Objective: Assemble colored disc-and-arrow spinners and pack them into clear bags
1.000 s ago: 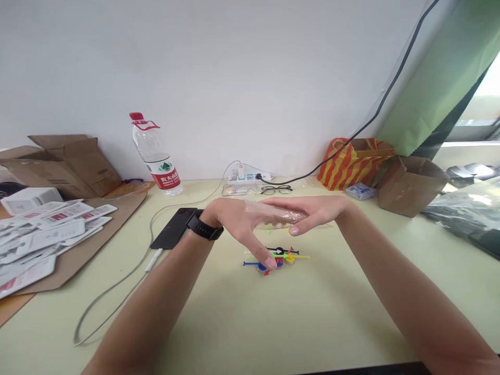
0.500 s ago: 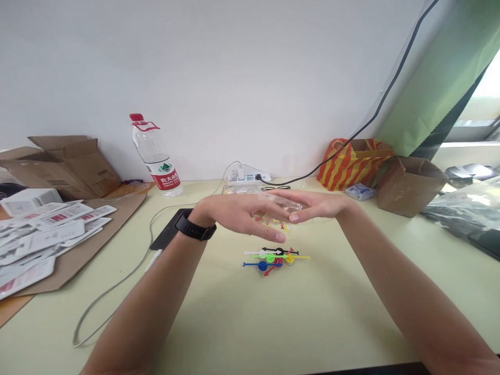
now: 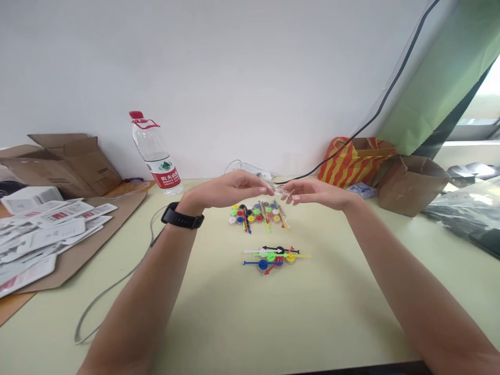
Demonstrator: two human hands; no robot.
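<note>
My left hand point(image 3: 232, 188) and my right hand point(image 3: 318, 194) are raised above the table, fingertips close together. A crumpled piece of clear plastic film, perhaps a small bag point(image 3: 278, 188), is pinched between them. Below the hands lie several groups of coloured round pieces point(image 3: 258, 213) with thin coloured arrows bundled over them. Nearer to me sits a small pile of arrow spinners point(image 3: 271, 258) on clear round bases, in white, black, green, blue, red and yellow. Neither hand touches the pile.
A large water bottle point(image 3: 162, 161) stands at the back left, near an open cardboard box point(image 3: 62, 161) and stacked white packages point(image 3: 50, 229). A power strip point(image 3: 252, 171) lies by the wall. At the right are a striped bag point(image 3: 344, 161) and a brown box point(image 3: 412, 185).
Both hands have moved up and toward the wall, uncovering the groups of coloured pieces. The fingers have drawn in around the clear film. The spinner pile has stayed put.
</note>
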